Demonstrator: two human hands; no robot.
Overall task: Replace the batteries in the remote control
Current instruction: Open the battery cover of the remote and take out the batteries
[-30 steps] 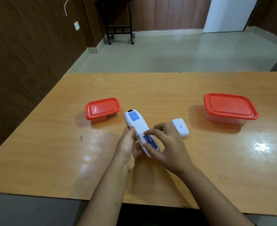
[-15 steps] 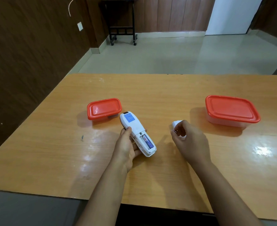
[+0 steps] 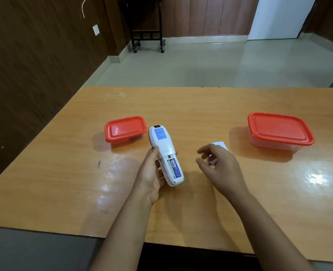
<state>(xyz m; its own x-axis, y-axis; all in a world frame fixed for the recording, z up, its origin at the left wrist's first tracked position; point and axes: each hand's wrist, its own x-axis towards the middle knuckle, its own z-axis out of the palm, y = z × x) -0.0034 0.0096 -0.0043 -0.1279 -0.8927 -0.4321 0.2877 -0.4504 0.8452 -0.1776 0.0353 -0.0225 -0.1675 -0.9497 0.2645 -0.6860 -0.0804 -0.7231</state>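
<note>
1. The white remote (image 3: 164,153) lies back-up near the middle of the glossy wooden table (image 3: 181,106), its battery bay open with one blue battery (image 3: 175,167) inside
2. The left hand (image 3: 152,173) is clasped around the remote's left edge
3. Right of the remote, the right hand (image 3: 219,169) pinches a small blue battery (image 3: 210,160), partly hiding the white cover (image 3: 219,144)
4. A small red-lidded box (image 3: 125,129) sits just left of the remote; a larger one (image 3: 280,130) stands well to its right
</note>
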